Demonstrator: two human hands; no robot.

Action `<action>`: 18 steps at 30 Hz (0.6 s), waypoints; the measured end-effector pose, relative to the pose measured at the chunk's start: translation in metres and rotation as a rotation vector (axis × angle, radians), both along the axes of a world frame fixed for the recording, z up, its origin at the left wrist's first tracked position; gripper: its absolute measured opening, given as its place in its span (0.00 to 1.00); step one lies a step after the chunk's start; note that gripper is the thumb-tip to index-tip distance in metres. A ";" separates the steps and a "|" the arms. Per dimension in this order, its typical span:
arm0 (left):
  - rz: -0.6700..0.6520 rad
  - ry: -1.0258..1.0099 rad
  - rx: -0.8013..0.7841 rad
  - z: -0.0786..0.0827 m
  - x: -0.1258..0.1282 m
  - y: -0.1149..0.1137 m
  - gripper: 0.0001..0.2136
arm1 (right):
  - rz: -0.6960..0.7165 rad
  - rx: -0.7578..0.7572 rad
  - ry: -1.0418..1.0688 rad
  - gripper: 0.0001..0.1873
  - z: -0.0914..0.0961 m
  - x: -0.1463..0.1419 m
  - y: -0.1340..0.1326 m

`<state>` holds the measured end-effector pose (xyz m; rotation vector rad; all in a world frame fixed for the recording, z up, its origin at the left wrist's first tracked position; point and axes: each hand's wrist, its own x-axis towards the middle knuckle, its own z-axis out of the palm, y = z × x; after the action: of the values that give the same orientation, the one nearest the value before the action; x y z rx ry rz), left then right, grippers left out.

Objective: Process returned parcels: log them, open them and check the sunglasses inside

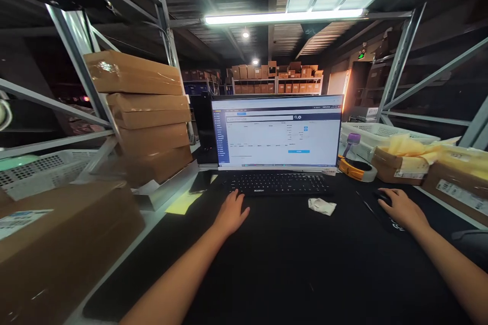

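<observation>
My left hand [231, 212] rests at the lower left edge of a black keyboard [280, 183]. Its fingers are stretched out, with the thumb apart and nothing held. Over on the right, my right hand [403, 209] lies over a black computer mouse [382, 197], which is partly hidden under the fingers. Behind the keyboard stands a lit monitor [278, 134] showing a page with a search bar and a blue button. A crumpled white tissue [322, 206] lies between my hands, and a thin dark pen-like stick [365, 202] sits left of the mouse.
Stacked cardboard boxes [148, 111] rise at the left, with a large box [64, 244] nearer. Yellow paper [183, 203] lies beside a dark phone-like slab [201, 182]. Tape rolls [357, 168], a white basket [389, 134] and packed boxes [404, 162] stand right.
</observation>
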<state>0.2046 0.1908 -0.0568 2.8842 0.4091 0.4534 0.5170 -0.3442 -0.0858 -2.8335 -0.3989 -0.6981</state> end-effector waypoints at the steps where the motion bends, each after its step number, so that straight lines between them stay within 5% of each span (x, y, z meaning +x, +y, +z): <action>1: 0.000 -0.001 -0.001 0.000 0.000 0.000 0.25 | 0.005 0.008 0.008 0.27 -0.001 0.001 -0.001; 14: -0.008 -0.028 0.016 0.007 -0.010 -0.005 0.24 | 0.093 0.160 0.013 0.23 -0.008 0.015 -0.001; 18: -0.016 -0.069 0.056 0.019 -0.021 -0.013 0.21 | 0.105 0.215 0.003 0.30 -0.013 0.021 -0.002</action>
<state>0.1840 0.1774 -0.0381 2.9131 0.3682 0.5689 0.5381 -0.3458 -0.0989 -2.5914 -0.4403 -0.6715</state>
